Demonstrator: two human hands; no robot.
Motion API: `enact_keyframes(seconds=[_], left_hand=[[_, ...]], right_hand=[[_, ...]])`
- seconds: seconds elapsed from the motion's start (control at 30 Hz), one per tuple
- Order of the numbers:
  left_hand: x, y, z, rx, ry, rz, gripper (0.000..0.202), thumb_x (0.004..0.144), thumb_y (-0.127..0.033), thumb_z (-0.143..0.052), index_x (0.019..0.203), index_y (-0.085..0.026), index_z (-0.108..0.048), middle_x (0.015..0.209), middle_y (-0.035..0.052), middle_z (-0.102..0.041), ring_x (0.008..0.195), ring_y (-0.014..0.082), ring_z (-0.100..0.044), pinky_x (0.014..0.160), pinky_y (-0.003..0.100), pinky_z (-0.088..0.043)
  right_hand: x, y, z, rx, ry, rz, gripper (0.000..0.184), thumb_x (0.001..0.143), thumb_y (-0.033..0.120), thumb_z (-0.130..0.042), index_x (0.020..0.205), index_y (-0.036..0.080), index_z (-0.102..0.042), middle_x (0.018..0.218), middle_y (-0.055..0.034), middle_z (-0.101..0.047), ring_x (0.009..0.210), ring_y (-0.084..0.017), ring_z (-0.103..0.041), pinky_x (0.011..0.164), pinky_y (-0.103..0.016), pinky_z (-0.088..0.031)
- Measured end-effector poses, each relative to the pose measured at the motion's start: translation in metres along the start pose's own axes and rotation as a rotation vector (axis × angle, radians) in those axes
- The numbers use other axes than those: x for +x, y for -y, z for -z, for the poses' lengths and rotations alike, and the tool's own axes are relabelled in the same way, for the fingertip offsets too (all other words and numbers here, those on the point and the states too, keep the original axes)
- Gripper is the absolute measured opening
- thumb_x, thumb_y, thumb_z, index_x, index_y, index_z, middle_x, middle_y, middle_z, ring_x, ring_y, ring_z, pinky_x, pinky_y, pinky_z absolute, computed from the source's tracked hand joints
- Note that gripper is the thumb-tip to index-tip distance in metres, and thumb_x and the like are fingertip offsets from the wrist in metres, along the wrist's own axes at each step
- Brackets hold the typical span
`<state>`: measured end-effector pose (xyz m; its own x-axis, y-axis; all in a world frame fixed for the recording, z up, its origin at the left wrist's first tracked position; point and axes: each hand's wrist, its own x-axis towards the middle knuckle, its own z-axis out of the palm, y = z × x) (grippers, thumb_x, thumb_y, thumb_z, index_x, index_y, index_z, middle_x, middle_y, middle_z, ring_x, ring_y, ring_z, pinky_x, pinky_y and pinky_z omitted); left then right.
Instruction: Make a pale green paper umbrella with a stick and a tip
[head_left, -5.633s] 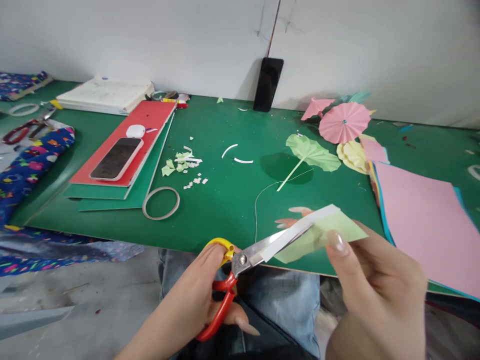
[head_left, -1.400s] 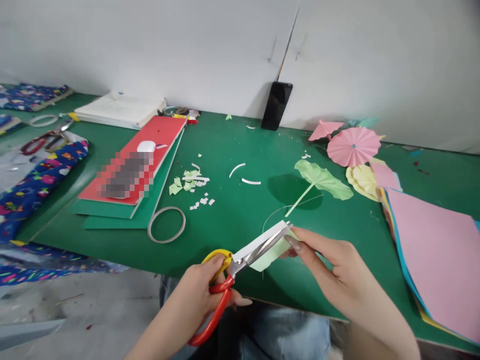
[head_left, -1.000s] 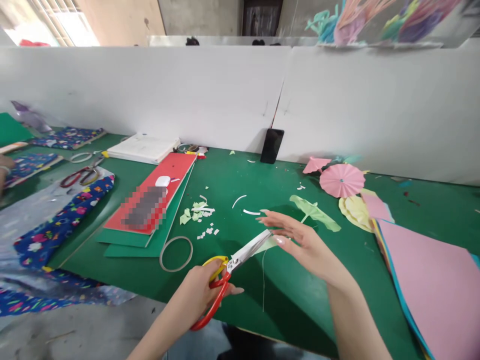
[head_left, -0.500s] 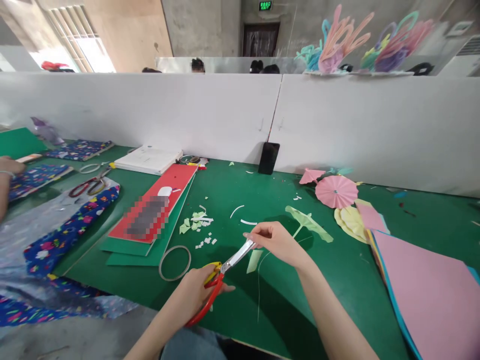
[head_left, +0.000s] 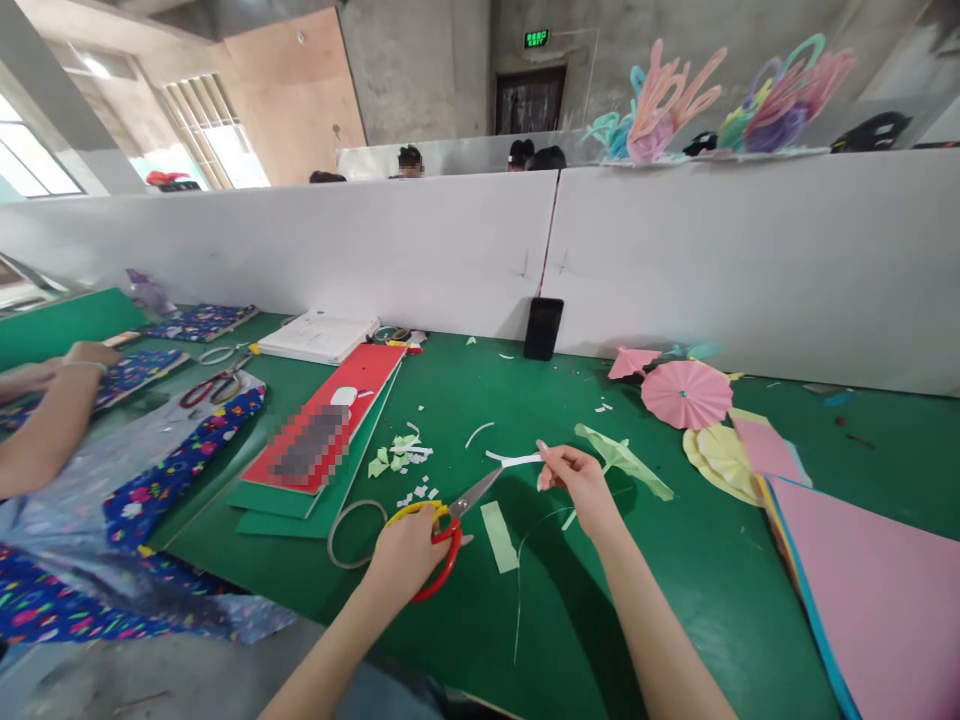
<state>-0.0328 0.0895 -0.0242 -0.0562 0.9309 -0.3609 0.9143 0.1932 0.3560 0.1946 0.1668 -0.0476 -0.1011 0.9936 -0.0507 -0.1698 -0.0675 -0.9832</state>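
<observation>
In my left hand [head_left: 409, 552] are scissors [head_left: 478, 492] with one red and one yellow handle, their blades pointing up and to the right. The blade tips reach a thin white paper strip [head_left: 520, 461], whose other end is pinched by my right hand [head_left: 579, 482]. Below the strip lies a light green paper piece [head_left: 499, 537], beside a thin curved wire [head_left: 517, 610]. A pleated green paper shape [head_left: 637, 472] on a stem rests just behind my right hand. Left of the scissors is a grey ring [head_left: 337, 540].
Green scraps [head_left: 386, 460] and white bits are scattered mid-table. Red and green sheets [head_left: 367, 372] lie left, pink sheets [head_left: 870, 570] right. A pink pleated paper disc [head_left: 686, 395] sits back right. A phone [head_left: 543, 328] leans on the partition [head_left: 420, 250]. Another person's arm [head_left: 67, 430] is far left.
My right hand has moved right with the white strip, which now shows beyond the scissor tips. The scissors have shifted slightly, and the other person's hands show more at left. The view has tilted upward.
</observation>
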Motion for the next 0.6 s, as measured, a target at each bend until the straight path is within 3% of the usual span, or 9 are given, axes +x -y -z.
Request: enact_keyframes(seconds=[0.13, 0.33, 0.47, 0.53, 0.6], left_hand=[[0.006, -0.013, -0.006, 0.118, 0.023, 0.026, 0.032, 0.086, -0.028, -0.054, 0.112, -0.010, -0.055, 0.095, 0.0138, -0.068, 0.088, 0.0275, -0.065, 0.073, 0.037, -0.048], [0.001, -0.024, 0.002, 0.195, 0.033, -0.018, 0.028, 0.087, -0.025, -0.059, 0.113, -0.014, -0.057, 0.119, 0.0097, -0.058, 0.111, 0.0240, -0.055, 0.092, 0.045, -0.046], [-0.007, -0.025, 0.006, 0.147, -0.002, -0.049, 0.024, 0.080, -0.017, -0.063, 0.103, -0.010, -0.061, 0.111, 0.0156, -0.062, 0.108, 0.0297, -0.057, 0.088, 0.041, -0.045], [-0.012, -0.024, 0.010, 0.077, -0.038, -0.090, 0.018, 0.082, -0.023, -0.060, 0.095, -0.011, -0.061, 0.102, 0.0167, -0.063, 0.100, 0.0314, -0.059, 0.080, 0.038, -0.045], [-0.015, -0.024, 0.016, -0.026, -0.080, -0.144, 0.023, 0.087, -0.035, -0.052, 0.092, -0.013, -0.058, 0.090, 0.0124, -0.064, 0.086, 0.0283, -0.061, 0.070, 0.034, -0.043]], right_hand=[[0.001, -0.007, -0.002, 0.054, 0.044, -0.019, 0.040, 0.069, 0.054, -0.071, 0.061, 0.017, -0.058, 0.052, -0.0020, -0.062, 0.052, -0.015, -0.060, 0.058, -0.028, -0.049], [-0.002, -0.013, -0.011, 0.067, 0.099, -0.019, 0.042, 0.071, 0.056, -0.069, 0.060, 0.018, -0.053, 0.050, -0.0015, -0.063, 0.051, -0.015, -0.061, 0.055, -0.027, -0.047], [-0.005, -0.015, -0.018, 0.050, 0.128, 0.001, 0.045, 0.070, 0.059, -0.068, 0.059, 0.019, -0.050, 0.046, 0.0001, -0.060, 0.045, -0.014, -0.058, 0.051, -0.027, -0.045], [-0.006, -0.016, -0.022, 0.038, 0.135, 0.020, 0.045, 0.070, 0.059, -0.067, 0.058, 0.019, -0.049, 0.043, 0.0017, -0.058, 0.042, -0.013, -0.055, 0.049, -0.026, -0.044], [-0.006, -0.016, -0.024, 0.023, 0.134, 0.042, 0.046, 0.072, 0.059, -0.066, 0.057, 0.020, -0.048, 0.041, 0.0031, -0.055, 0.038, -0.011, -0.051, 0.048, -0.025, -0.042]])
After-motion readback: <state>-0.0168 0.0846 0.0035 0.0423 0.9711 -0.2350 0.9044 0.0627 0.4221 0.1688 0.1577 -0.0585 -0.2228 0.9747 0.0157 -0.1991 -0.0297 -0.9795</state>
